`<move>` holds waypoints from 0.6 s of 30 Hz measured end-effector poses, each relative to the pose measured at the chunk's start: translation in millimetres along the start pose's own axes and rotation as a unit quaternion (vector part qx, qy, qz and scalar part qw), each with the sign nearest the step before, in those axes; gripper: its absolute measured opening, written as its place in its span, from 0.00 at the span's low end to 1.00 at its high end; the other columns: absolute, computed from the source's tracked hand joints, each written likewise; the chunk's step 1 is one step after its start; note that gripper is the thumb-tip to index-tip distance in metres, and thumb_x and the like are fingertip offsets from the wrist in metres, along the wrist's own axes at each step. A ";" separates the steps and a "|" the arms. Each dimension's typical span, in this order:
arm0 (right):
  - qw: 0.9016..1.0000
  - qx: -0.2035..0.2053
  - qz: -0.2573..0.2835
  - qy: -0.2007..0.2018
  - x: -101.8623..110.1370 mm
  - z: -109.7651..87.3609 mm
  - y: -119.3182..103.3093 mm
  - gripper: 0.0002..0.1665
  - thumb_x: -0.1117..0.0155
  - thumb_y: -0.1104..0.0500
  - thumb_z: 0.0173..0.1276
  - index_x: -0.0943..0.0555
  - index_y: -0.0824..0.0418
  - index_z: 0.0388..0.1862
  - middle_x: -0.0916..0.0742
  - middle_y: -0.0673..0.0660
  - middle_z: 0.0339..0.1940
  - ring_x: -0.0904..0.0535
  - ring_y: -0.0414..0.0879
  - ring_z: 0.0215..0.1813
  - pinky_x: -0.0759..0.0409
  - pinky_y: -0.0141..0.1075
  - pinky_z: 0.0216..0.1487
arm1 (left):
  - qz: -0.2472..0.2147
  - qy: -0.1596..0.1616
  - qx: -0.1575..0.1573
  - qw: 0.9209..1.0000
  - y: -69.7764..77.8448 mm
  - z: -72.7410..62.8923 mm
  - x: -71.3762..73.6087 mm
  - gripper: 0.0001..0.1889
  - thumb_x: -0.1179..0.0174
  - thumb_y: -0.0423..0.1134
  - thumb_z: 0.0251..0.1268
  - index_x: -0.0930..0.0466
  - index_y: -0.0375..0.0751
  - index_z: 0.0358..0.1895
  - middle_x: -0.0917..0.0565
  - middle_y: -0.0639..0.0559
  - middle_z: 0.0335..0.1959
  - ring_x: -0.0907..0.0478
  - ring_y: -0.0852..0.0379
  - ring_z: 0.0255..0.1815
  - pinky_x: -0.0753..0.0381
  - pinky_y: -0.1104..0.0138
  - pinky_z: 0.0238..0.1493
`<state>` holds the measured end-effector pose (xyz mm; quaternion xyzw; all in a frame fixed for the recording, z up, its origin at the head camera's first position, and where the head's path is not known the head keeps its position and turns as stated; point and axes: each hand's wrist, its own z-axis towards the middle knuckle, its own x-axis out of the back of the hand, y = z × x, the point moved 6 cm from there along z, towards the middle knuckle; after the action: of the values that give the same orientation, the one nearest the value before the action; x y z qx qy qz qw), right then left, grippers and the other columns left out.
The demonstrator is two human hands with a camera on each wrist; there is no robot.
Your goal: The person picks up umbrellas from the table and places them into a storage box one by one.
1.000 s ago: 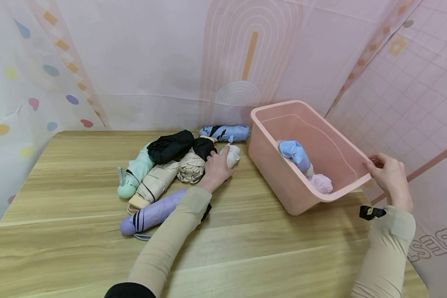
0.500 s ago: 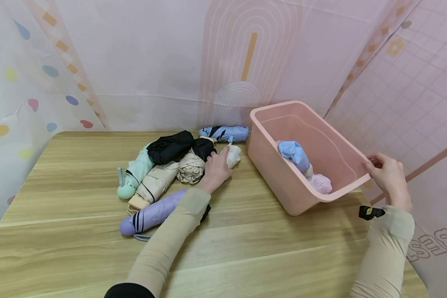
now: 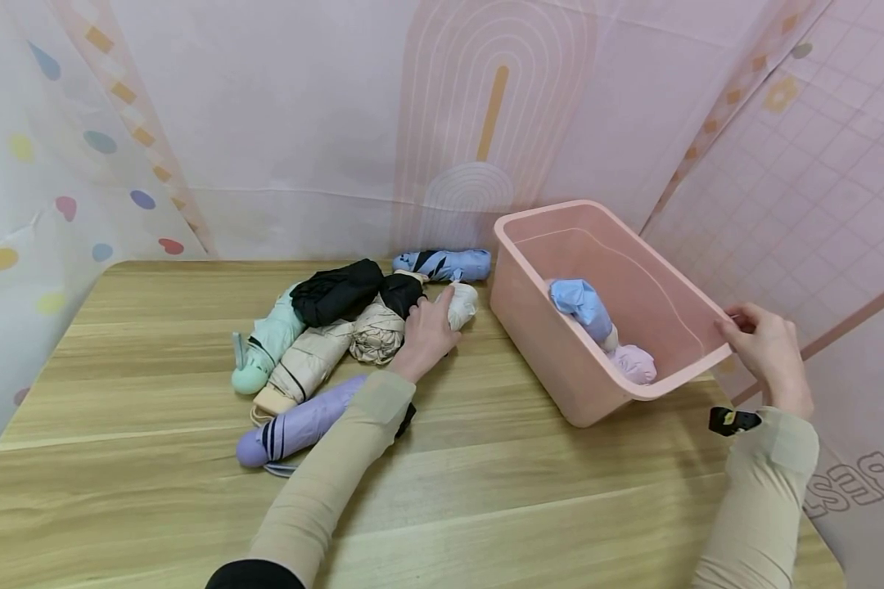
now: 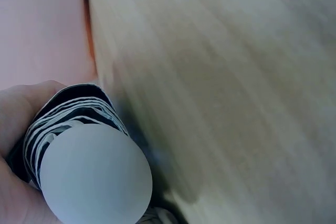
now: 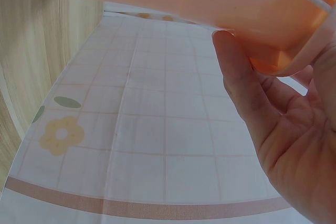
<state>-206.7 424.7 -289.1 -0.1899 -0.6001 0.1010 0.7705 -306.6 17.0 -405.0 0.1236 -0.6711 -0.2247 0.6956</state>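
My left hand (image 3: pixel 426 337) grips a white folded umbrella (image 3: pixel 462 305) at the right end of a row of folded umbrellas. The left wrist view shows its round white end (image 4: pixel 97 177) up close, with dark-edged pleats behind it. A black umbrella (image 3: pixel 403 293) and a beige one with ruffled folds (image 3: pixel 378 331) lie just left of this hand. With thumb and fingers, my right hand (image 3: pixel 769 352) pinches the near right corner of a pink plastic bin (image 3: pixel 538 352). Inside the bin are a blue bundle (image 3: pixel 584 307) and a pale pink one (image 3: pixel 633 364).
On the wooden table (image 3: pixel 486 507) lie more folded umbrellas: mint (image 3: pixel 268 343), large black (image 3: pixel 337 292), beige with a strap (image 3: pixel 313 357), purple (image 3: pixel 305 425) under the left forearm, and blue (image 3: pixel 445 263) at the back edge. Patterned cloth (image 3: pixel 287 123) hangs behind.
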 end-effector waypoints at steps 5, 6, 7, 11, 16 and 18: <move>1.000 0.000 -0.001 -0.001 0.0 0.3 0.3 0.20 0.49 0.54 0.71 0.23 0.71 0.49 0.17 0.69 0.38 0.34 0.24 0.25 0.33 0.22 0.26 | -0.005 0.008 -0.012 1.000 3.6 -0.3 6.3 0.37 0.34 0.40 0.53 0.40 0.51 0.68 0.24 0.27 0.50 0.26 0.29 0.51 0.21 0.47 0.45; 1.000 0.000 -0.002 -0.001 0.0 0.4 0.3 0.20 0.49 0.54 0.71 0.23 0.71 0.49 0.17 0.69 0.39 0.34 0.24 0.25 0.33 0.22 0.26 | -0.007 0.009 -0.014 1.000 4.5 -0.5 7.9 0.37 0.35 0.39 0.53 0.40 0.51 0.68 0.24 0.27 0.50 0.26 0.29 0.51 0.21 0.47 0.45; 1.000 0.001 -0.003 0.000 0.1 0.4 0.2 0.20 0.49 0.54 0.71 0.23 0.71 0.49 0.17 0.69 0.39 0.34 0.24 0.25 0.33 0.22 0.26 | -0.009 0.011 -0.016 1.000 5.5 -0.7 9.6 0.37 0.35 0.39 0.54 0.40 0.51 0.68 0.23 0.27 0.49 0.26 0.29 0.50 0.21 0.47 0.45; 1.000 -0.001 -0.004 -0.001 0.1 0.3 0.0 0.21 0.49 0.54 0.71 0.23 0.71 0.49 0.17 0.69 0.39 0.34 0.24 0.25 0.33 0.22 0.27 | -0.021 0.023 -0.021 0.999 8.5 -2.2 17.7 0.36 0.36 0.38 0.52 0.39 0.50 0.67 0.23 0.27 0.47 0.25 0.29 0.48 0.22 0.47 0.44; 1.000 -0.001 -0.004 -0.001 0.2 0.6 -0.1 0.21 0.49 0.54 0.71 0.23 0.70 0.49 0.17 0.70 0.39 0.34 0.23 0.26 0.34 0.22 0.27 | -0.043 0.037 -0.019 0.998 11.4 -4.1 28.3 0.35 0.34 0.38 0.51 0.37 0.48 0.64 0.22 0.29 0.45 0.24 0.31 0.46 0.22 0.47 0.42; 1.000 0.000 -0.005 0.000 0.3 0.8 -0.1 0.20 0.49 0.54 0.71 0.23 0.70 0.49 0.17 0.69 0.39 0.34 0.23 0.26 0.34 0.22 0.27 | -0.051 0.042 -0.022 0.998 13.3 -4.5 32.6 0.34 0.34 0.38 0.51 0.37 0.46 0.63 0.22 0.30 0.45 0.24 0.32 0.45 0.22 0.48 0.42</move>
<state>-207.4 424.8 -288.6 -0.1872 -0.6014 0.0971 0.7706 -300.2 12.3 -370.4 0.1521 -0.6286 -0.2694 0.7135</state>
